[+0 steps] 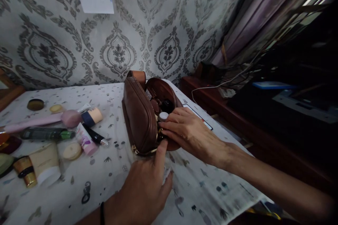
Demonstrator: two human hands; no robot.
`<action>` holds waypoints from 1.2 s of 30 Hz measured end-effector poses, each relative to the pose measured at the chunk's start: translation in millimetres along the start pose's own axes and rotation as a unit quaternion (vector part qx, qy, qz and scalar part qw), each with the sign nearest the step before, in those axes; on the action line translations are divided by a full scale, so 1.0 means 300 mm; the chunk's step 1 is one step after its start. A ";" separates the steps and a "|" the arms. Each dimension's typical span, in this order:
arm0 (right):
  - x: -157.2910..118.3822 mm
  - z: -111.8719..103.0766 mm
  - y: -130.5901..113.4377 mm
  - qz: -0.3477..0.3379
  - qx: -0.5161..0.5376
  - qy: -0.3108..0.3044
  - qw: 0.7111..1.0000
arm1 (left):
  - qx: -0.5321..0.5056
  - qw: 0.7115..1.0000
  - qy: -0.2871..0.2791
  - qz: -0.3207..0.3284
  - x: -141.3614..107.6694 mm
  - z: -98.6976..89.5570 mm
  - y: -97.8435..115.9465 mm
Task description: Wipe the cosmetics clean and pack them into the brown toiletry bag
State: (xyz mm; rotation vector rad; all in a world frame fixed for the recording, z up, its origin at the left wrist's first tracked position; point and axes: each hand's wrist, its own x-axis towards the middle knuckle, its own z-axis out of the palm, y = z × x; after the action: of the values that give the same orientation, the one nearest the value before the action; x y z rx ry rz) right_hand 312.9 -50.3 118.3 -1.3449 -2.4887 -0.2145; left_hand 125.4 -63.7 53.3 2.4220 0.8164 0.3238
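A brown zippered cosmetic bag (139, 112) stands on the table with its top unzipped. My right hand (188, 132) reaches over its near right side. The fingers are bent and close together at the opening, right against a white round cap (163, 116); what lies under the fingertips is hidden. Inside the bag, a black round item (167, 105) and other small things show dimly. In front of the bag is my left hand (144, 184), with its index finger stretched to the near zipper edge and the thumb held apart. Nothing shows in it.
Left of the bag lie a pink-handled brush (34, 122), a dark transparent bottle (47, 133), a white and pink tube (86, 140), a beige tube (46, 163) and other cosmetics. A phone-like flat item (198, 116) lies behind my right hand. A white cable (219, 87) runs at right.
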 end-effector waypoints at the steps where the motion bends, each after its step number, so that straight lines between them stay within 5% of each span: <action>1: 0.001 -0.001 -0.002 -0.001 0.002 0.002 1.000 | -0.004 1.000 0.001 0.001 -0.001 -0.001 0.001; 14: 0.006 0.026 0.013 -0.017 0.064 0.024 0.998 | 0.001 0.999 -0.032 -0.013 0.001 -0.025 0.007; 27: -0.025 -0.029 0.028 -0.020 -0.068 0.042 0.997 | 0.013 1.000 0.004 -0.006 -0.008 -0.040 -0.009; 36: -0.044 -0.064 0.037 -0.051 -0.200 -0.007 0.978 | 0.012 0.999 0.025 -0.017 -0.024 -0.051 -0.006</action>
State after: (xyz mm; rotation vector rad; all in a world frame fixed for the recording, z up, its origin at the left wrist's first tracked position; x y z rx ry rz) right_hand 332.7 -59.8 131.9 -1.3592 -2.6215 -0.7669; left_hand 112.8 -60.4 64.3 2.4280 0.8878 0.3646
